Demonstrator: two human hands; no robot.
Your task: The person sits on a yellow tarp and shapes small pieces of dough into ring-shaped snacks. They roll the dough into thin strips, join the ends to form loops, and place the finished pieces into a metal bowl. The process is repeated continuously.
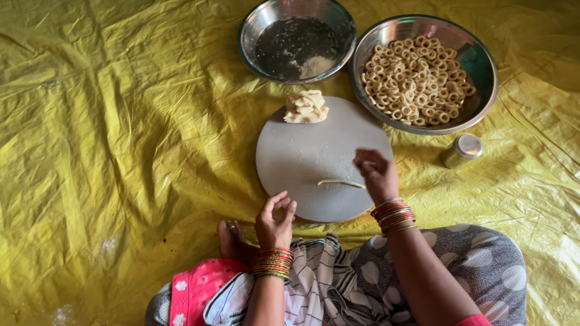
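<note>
A round grey board (304, 155) lies on the yellow sheet in front of my crossed legs. A lump of pale dough (305, 106) sits at its far edge. A thin rolled strip of dough (340, 182) lies near the board's front. My right hand (376, 172) rests on the board, fingers pinched at the strip's right end. My left hand (275, 220) hovers at the board's near left edge, fingers curled together; whether it holds anything I cannot tell. Both wrists carry several red and gold bangles.
A steel bowl (476, 61) full of small dough rings stands right of the board. Behind the board is a second steel bowl (256, 28) with dark liquid and some flour. A small steel cup (461, 150) lies on its side at the right. My foot (231, 238) shows beside my left hand.
</note>
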